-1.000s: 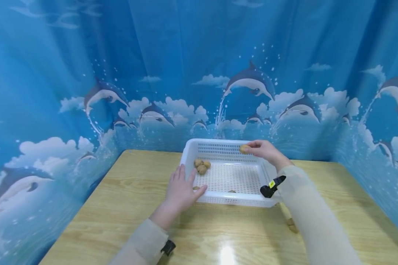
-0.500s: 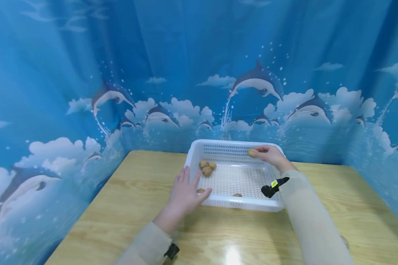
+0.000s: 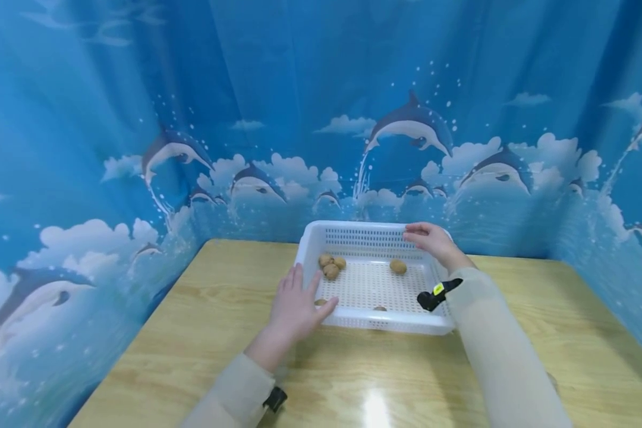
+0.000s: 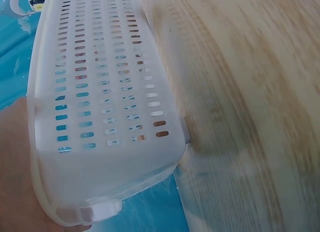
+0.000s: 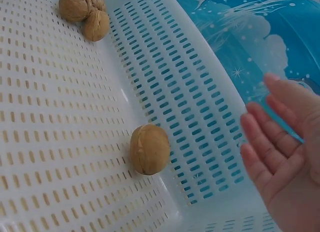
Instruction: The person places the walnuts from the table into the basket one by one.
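A white slotted basket (image 3: 373, 324) (image 4: 100, 91) (image 5: 200, 101) stands on the wooden table (image 3: 203, 333). One walnut (image 3: 398, 267) (image 5: 149, 149) lies alone on the basket floor near the far right. A cluster of walnuts (image 3: 331, 266) (image 5: 85, 14) sits at the far left corner. My right hand (image 3: 430, 239) (image 5: 282, 162) hovers above the basket's far right rim, fingers straight, holding nothing. My left hand (image 3: 294, 306) (image 4: 15, 167) rests flat against the basket's near left corner, fingers extended.
Two more small nuts (image 3: 380, 308) lie against the basket's near wall. A blue dolphin-print curtain (image 3: 246, 119) encloses the table on three sides. Bare wood (image 4: 250, 91) spreads left and right of the basket.
My right hand has let go of the walnut, which now lies on the basket floor. The hand's fingers have opened above the rim. My left hand has stayed at the corner.
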{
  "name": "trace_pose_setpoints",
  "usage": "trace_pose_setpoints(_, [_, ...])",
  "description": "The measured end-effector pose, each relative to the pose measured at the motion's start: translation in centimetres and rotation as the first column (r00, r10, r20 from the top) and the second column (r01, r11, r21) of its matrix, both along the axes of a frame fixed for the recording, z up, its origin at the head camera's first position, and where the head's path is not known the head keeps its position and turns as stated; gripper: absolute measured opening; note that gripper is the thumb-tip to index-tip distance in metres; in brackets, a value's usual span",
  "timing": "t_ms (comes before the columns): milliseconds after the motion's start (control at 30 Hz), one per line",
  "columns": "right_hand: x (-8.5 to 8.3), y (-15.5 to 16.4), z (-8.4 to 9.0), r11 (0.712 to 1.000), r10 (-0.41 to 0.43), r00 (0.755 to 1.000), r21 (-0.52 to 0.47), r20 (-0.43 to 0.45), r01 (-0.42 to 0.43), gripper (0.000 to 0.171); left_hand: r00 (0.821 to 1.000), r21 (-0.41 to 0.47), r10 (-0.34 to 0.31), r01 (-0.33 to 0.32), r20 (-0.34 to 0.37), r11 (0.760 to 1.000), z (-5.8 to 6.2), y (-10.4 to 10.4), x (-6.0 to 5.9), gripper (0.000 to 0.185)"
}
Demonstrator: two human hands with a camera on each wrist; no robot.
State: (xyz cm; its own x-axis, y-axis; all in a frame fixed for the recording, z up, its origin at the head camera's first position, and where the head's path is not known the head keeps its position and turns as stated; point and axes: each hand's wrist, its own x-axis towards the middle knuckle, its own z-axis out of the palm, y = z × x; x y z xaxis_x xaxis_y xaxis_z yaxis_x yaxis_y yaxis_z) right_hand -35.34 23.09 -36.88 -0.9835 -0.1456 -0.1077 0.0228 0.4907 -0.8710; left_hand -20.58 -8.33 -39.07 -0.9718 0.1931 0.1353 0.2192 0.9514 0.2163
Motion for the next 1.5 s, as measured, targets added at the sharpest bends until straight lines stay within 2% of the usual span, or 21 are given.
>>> trace_pose_setpoints(100, [0.2, -0.1, 0.7, 0.999, -0.001, 1.000, -0.046, -0.021, 0.000, 0.059, 1.000, -0.002, 0.001, -0.001, 0.004, 1.000, 0.0, 0.0, -0.2, 0.077])
trace_pose_setpoints(200, [0.8, 0.1, 1.7, 0.999, 0.022, 0.999, -0.045, -0.034, -0.023, 0.062, 1.000, -0.003, -0.005, 0.005, 0.009, 1.000, -0.1, 0.1, -0.3, 0.078])
trace_pose_setpoints(400, [2.4, 1.8, 3.6, 0.997, 0.059, 0.998, 0.047, -0.037, -0.057, 0.068, 1.000, -0.006, -0.003, 0.003, 0.011, 1.000, 0.0, 0.0, -0.2, 0.077])
trace_pose_setpoints(600, [4.6, 4.5, 4.2, 0.988, 0.081, 0.996, 0.136, -0.023, -0.077, 0.078, 1.000, -0.016, 0.001, -0.001, 0.019, 1.000, 0.3, 0.0, -0.1, 0.078])
trace_pose_setpoints(867, [7.8, 7.0, 3.4, 0.981, 0.114, 0.992, 0.164, -0.053, -0.104, 0.065, 1.000, 0.000, 0.010, -0.010, 0.029, 1.000, 0.3, 0.1, -0.3, 0.078])
trace_pose_setpoints(1100, [10.1, 8.6, 2.4, 0.985, 0.110, 0.991, 0.142, -0.074, -0.099, 0.064, 1.000, 0.007, 0.004, -0.004, 0.026, 1.000, 0.2, -0.2, 0.0, 0.077])
trace_pose_setpoints(1300, [12.1, 9.5, 1.8, 0.984, 0.125, 0.984, 0.139, -0.126, -0.107, 0.059, 1.000, 0.020, 0.013, -0.013, 0.022, 1.000, 0.3, -0.2, 0.1, 0.076])
trace_pose_setpoints(1500, [14.3, 10.4, 0.5, 0.981, 0.121, 0.979, 0.172, -0.162, -0.093, 0.053, 1.000, 0.001, 0.014, -0.014, 0.020, 1.000, 0.0, -0.1, -0.1, 0.078])
